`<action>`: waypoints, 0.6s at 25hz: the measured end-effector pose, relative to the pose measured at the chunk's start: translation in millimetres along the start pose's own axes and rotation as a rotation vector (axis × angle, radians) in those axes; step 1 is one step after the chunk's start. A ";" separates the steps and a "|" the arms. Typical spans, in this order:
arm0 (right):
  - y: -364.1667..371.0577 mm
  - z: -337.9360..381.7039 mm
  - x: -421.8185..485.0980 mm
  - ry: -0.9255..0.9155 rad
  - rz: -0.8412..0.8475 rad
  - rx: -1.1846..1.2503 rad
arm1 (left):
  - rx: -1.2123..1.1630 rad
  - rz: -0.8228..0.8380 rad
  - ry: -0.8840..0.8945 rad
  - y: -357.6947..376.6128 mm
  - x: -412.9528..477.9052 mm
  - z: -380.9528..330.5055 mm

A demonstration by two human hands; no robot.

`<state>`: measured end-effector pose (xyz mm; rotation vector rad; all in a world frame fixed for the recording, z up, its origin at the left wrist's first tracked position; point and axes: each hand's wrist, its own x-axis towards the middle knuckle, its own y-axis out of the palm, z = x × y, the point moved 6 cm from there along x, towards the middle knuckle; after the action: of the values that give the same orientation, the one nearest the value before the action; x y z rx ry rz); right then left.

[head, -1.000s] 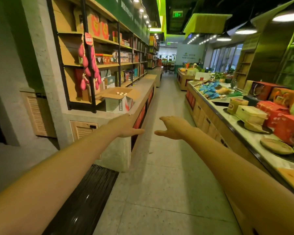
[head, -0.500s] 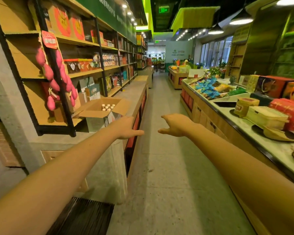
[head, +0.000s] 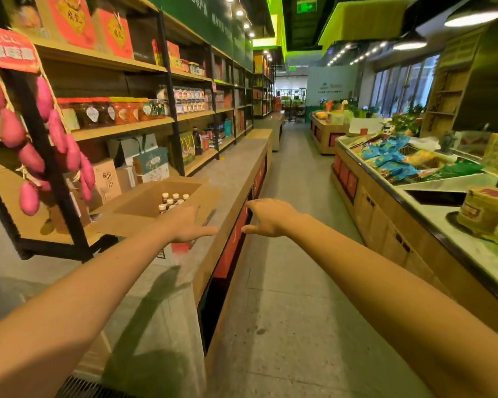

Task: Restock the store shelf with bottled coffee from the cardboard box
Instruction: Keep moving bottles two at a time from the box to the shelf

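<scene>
Head view: we noted both arms stretched forward. Left hand (head: 186,225) flat, fingers straight, empty, over near flap of cardboard box (head: 138,206). Right hand (head: 268,218) loose, fingers spread, empty, by counter (head: 230,173) edge, apart from left. We saw box open on grey counter, below wooden shelf (head: 121,129). Coffee bottles (head: 171,201) upright inside, pale caps showing, clustered toward box's right side.

Open cardboard box (head: 140,203) sits on grey counter (head: 236,168)

open cardboard box (head: 144,206) on ledge, capped coffee bottles (head: 171,201) upright inside.
</scene>
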<state>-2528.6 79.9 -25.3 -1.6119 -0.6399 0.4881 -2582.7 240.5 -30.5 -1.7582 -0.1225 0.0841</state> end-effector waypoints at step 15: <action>75.3 -27.4 388.0 -0.238 0.053 0.113 | -0.040 -0.077 -0.283 20.1 298.2 153.3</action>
<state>-2208.6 307.5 -77.5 -1.4787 -0.7346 0.7504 -2305.5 424.6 -76.0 -1.7711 -0.3997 0.2765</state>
